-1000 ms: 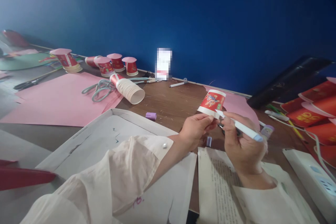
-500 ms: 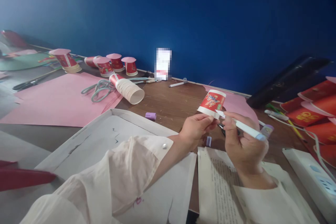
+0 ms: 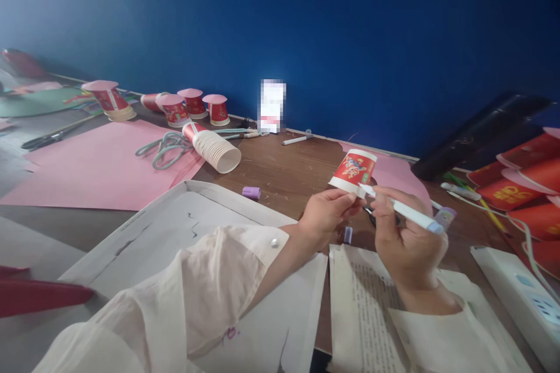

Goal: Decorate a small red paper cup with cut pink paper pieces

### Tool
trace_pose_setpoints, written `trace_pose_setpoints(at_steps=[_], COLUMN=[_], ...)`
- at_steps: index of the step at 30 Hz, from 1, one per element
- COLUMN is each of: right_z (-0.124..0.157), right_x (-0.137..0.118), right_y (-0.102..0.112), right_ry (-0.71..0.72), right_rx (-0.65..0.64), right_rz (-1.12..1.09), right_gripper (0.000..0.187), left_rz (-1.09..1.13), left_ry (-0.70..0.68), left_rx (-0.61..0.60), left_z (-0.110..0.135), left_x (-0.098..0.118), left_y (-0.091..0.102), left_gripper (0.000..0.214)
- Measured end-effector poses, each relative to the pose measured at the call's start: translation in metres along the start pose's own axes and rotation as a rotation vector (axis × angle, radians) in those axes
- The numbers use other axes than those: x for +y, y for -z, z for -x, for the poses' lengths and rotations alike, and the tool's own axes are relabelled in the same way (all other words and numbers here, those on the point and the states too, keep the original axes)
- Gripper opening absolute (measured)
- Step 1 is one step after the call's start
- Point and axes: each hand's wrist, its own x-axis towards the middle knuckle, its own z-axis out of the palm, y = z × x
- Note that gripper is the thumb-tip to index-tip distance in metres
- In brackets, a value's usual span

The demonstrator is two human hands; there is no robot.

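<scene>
My left hand [image 3: 326,214] pinches the rim of an upside-down red paper cup [image 3: 355,170] and holds it above the brown table. My right hand [image 3: 405,239] grips a white marker [image 3: 405,214] with a lilac end, its tip touching the cup's lower rim. Both cream sleeves reach in from the bottom of the view.
A stack of paper cups [image 3: 213,147] lies on its side by a green cord [image 3: 164,145] and a pink sheet [image 3: 94,166]. Several pink-topped cups [image 3: 192,104] stand by the blue wall. A lilac cap [image 3: 251,192], a white tray [image 3: 166,227], printed paper [image 3: 371,303], a power strip [image 3: 520,297] and red cups [image 3: 520,186] surround the hands.
The marker's rear end has dipped slightly to the right; otherwise hands and cup stay almost still.
</scene>
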Motion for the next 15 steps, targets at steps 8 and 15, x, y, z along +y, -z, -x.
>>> trace_pose_setpoints(at_steps=[8, 15], right_z=[-0.0001, 0.002], right_x=[-0.0009, -0.0001], right_y=[0.0, 0.0003], right_ry=[-0.009, -0.04], right_rx=[-0.003, -0.015], right_rz=[0.004, 0.016], right_gripper=[0.015, 0.017], left_rz=[0.0, 0.0], left_ry=[0.01, -0.004], left_rx=[0.003, 0.012], left_z=[0.001, 0.0004], left_x=[0.001, 0.0004], left_y=[-0.0014, -0.0013], left_gripper=[0.009, 0.006])
